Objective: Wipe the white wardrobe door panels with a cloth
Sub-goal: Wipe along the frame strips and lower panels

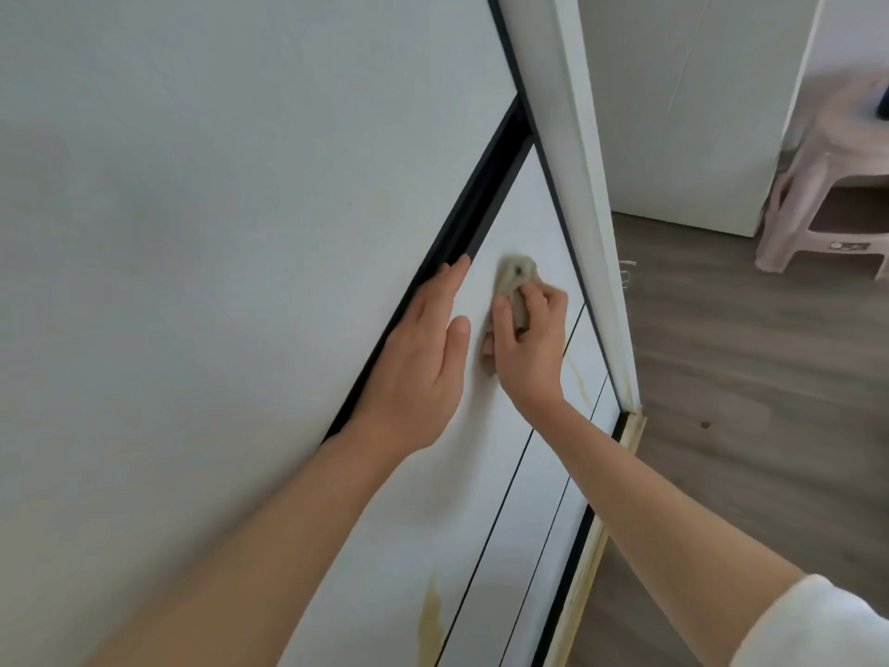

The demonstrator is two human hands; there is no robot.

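Observation:
A white wardrobe door panel with black frame edges runs down the middle of the head view, behind a nearer white door. My right hand grips a small beige cloth and presses it against the inner panel. Straight fingers of my left hand rest along the black edge strip of the nearer door. Yellowish stains show on the panel lower down and to the right of my right wrist.
A white wardrobe side frame stands to the right of the panel. Grey wood-look floor stretches to the right. A pink plastic stool stands at the far right, beside a white cabinet.

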